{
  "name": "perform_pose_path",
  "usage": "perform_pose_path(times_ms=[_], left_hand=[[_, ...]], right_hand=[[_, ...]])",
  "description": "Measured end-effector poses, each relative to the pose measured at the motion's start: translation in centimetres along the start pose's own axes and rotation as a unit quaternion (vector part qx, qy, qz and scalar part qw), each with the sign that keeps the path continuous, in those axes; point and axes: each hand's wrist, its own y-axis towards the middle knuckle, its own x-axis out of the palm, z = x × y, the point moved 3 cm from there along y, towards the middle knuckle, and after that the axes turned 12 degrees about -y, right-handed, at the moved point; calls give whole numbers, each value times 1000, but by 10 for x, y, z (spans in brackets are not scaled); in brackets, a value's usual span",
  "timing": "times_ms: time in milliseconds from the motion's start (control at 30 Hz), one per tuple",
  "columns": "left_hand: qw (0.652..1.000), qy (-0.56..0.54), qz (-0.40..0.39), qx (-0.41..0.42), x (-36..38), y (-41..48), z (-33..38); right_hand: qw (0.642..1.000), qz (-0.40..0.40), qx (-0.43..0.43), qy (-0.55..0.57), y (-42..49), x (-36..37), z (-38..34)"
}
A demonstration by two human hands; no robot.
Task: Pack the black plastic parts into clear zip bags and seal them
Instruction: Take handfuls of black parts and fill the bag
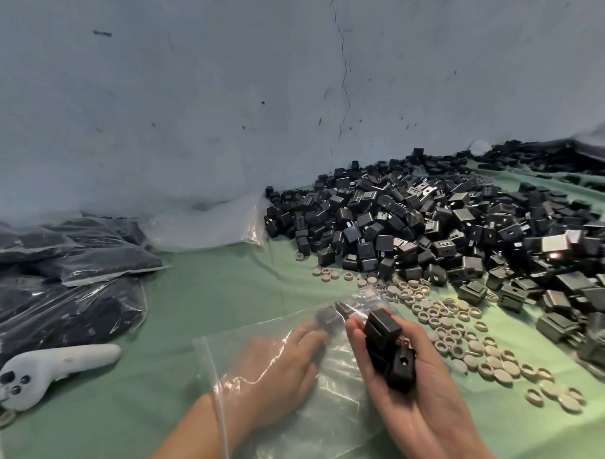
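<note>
From the head camera, a person sits at a green cloth (211, 301). A clear zip bag (334, 406) lies on the cloth in front of them, with its mouth open toward the person. The left hand (282, 367) is deep inside the bag. Its fingers are stretched out flat, and they hold nothing that I can see. A few black parts (328, 316) lie at the far end of the bag, just past the fingertips.

The right hand (420, 407) is palm up, just beside the bag. A small stack of black parts (387, 350) lies in its palm. The fingers are nearly straight, so they carry the stack and do not squeeze it.

A big heap of black parts (431, 224) is on the right, by the wall. Little beige rings (470, 347) lie in front of the heap. Full bags (73, 271) are piled on the left, near a white handle (59, 368).

This looks like the filling step. The bag is mostly empty and not sealed. Next, the stack has to go in through the open mouth. The left hand should hold the mouth wide so that no part slips out onto the cloth.
</note>
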Motion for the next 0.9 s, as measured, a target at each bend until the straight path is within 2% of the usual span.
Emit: perform_pose_path(times_ms=[100,367,400,500,700,833,900], left_hand=[[999,13,-30,-12,3,5,-1],[999,-24,-30,-21,-1,2,3],[999,-10,-24,-24,-3,-1,-1],[983,175,42,-27,-17,-7,-5],[974,219,51,-14,-19,-1,-6],[986,154,64,-21,-22,-10,-10],[994,44,87,-58,-28,-25,-7]], right_hand=[[1000,-17,-21,9,6,4,-2],[999,19,-22,-36,32,8,14],[999,17,-21,-43,35,8,14],[998,12,-25,-57,39,13,13],[992,3,-49,-115,52,21,10],[983,16,-67,-172,60,21,13],[977,23,-70,-201,62,20,16]])
